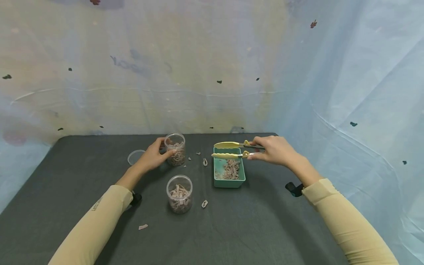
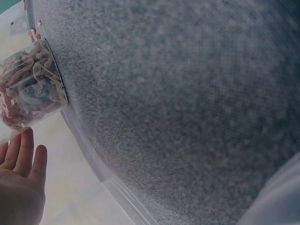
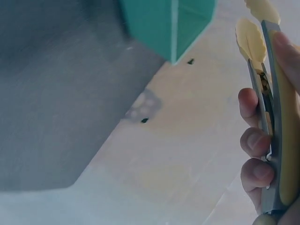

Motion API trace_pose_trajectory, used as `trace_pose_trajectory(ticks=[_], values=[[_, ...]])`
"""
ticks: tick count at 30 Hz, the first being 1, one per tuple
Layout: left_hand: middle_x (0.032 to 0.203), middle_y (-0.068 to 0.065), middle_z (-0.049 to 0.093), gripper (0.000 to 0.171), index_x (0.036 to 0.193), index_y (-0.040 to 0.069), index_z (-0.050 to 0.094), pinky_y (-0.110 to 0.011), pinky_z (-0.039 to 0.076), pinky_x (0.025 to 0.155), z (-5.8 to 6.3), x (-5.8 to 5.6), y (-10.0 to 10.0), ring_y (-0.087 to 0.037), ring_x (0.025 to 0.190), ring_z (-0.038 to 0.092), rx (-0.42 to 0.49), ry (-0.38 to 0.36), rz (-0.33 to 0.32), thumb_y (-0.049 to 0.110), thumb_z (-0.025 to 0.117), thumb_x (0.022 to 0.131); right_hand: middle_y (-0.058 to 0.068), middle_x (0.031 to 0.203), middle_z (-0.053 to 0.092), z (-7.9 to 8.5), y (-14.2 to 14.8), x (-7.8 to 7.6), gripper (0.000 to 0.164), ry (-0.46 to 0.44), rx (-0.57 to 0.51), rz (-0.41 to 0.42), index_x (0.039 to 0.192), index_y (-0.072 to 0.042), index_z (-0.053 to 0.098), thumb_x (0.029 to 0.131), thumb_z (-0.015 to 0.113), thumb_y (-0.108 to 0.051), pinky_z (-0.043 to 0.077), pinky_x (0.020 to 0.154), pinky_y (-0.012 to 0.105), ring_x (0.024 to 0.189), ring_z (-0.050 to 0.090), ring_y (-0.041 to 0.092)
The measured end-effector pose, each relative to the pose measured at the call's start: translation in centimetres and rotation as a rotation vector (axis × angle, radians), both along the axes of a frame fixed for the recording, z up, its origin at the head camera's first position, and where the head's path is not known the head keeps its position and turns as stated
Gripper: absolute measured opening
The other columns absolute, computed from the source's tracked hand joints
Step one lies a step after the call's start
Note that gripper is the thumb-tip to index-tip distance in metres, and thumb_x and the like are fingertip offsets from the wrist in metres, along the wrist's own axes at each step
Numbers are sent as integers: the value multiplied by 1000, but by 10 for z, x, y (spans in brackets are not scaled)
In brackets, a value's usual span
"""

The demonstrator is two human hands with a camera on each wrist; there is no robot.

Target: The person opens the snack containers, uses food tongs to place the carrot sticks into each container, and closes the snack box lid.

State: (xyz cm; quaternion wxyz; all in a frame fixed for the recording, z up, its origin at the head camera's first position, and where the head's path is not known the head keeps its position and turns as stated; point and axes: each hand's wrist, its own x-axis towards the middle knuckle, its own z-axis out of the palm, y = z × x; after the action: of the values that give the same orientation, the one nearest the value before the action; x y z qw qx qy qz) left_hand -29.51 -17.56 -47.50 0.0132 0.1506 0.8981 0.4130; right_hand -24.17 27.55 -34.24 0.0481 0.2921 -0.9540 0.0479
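In the head view, my left hand holds the side of a clear plastic jar, thumb in front and fingers behind. Greyish-brown strips half fill this jar, which stands upright on the table. My right hand grips yellow-tipped tongs, spread apart over a green rectangular tub. More of the same strips lie inside the tub. No strip shows between the tong tips in the right wrist view. A second clear jar of strips stands nearer the front, touched by neither hand.
A round clear lid lies on the dark cloth-covered table, left of the held jar. Loose strips are scattered about, one right of the front jar and another at front left. Pale sheeting hangs behind the table.
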Motion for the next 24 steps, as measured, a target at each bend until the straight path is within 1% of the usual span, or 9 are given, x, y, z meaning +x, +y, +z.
trace_pose_trajectory(ticks=[3, 8, 12, 17, 20, 24], values=[[153, -23, 45, 77, 152, 4, 37, -67, 37, 112, 0, 0, -1, -49, 143, 41, -2, 2, 3, 59, 59, 102, 1, 93, 75, 1, 5, 0, 50, -15, 42, 37, 115, -11, 73, 85, 83, -51, 53, 61, 37, 73, 66, 16], [153, -22, 46, 78, 151, 5, 38, -67, 38, 111, 1, 1, 0, -48, 142, 41, -10, -7, 3, 61, 58, 101, -6, 86, 70, 5, 9, -2, 47, -59, 107, 100, 112, -14, 73, 85, 84, -50, 50, 58, 33, 67, 60, 7], [153, -20, 45, 78, 151, 6, 38, -67, 38, 111, 1, 2, -1, -47, 143, 41, -8, -12, 11, 62, 58, 101, -12, 79, 64, 14, 4, -5, 47, -110, 186, 138, 112, -17, 73, 84, 83, -54, 46, 56, 30, 62, 53, 4], [153, -20, 46, 75, 150, 5, 39, -67, 37, 112, 1, 2, -1, -48, 143, 41, -12, 3, 15, 59, 59, 101, -14, 72, 60, 24, -11, -10, 48, -153, 307, 168, 111, -18, 73, 81, 86, -53, 43, 55, 29, 59, 50, 6], [153, -20, 46, 73, 149, 6, 39, -67, 37, 112, 0, 2, 0, -48, 142, 41, -13, 4, 15, 58, 60, 102, -12, 73, 60, 24, -21, -14, 52, -173, 386, 167, 115, -17, 73, 79, 88, -53, 43, 54, 28, 61, 51, 6], [152, -20, 46, 72, 149, 6, 40, -66, 38, 112, 1, 3, 1, -48, 142, 42, -12, 6, 11, 57, 60, 102, -8, 82, 68, 21, -32, -20, 63, -179, 477, 144, 123, -16, 72, 77, 88, -57, 49, 55, 29, 66, 59, 8]])
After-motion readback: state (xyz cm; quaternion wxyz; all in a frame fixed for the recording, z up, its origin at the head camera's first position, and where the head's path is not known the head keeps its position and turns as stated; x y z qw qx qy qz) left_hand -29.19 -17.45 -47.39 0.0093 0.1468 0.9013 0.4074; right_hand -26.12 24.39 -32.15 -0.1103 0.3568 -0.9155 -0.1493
